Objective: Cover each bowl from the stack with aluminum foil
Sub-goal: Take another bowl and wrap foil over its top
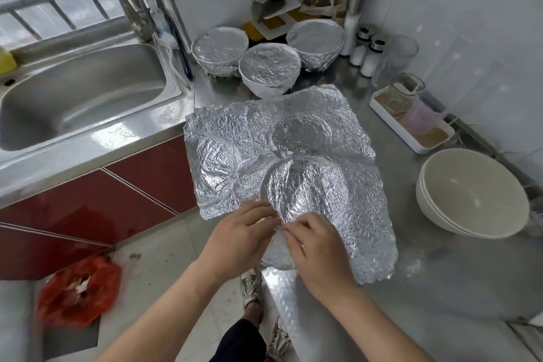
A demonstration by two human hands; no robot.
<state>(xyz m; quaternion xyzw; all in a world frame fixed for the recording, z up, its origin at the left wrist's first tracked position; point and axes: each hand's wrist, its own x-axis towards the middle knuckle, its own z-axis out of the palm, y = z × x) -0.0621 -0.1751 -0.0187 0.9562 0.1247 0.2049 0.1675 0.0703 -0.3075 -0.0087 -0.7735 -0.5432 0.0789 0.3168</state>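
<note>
- At a kitchen's steel counter (440, 288), a person's left hand (244, 233) and right hand (318, 250) meet at the near edge of a crinkled foil sheet (293, 161), each pinching it with curled fingers.
- A stack of bare white bowls (470, 194) sits to the sheet's right, not touching it.
- Three foil-covered bowls (270, 67) cluster behind the sheet, right of the sink (82, 97).

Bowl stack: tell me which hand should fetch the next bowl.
Right, probably. The bowl stack sits to the right of the foil, nearer the right hand; the left hand would have to cross over it. Both hands pinch the foil's near edge.
</note>
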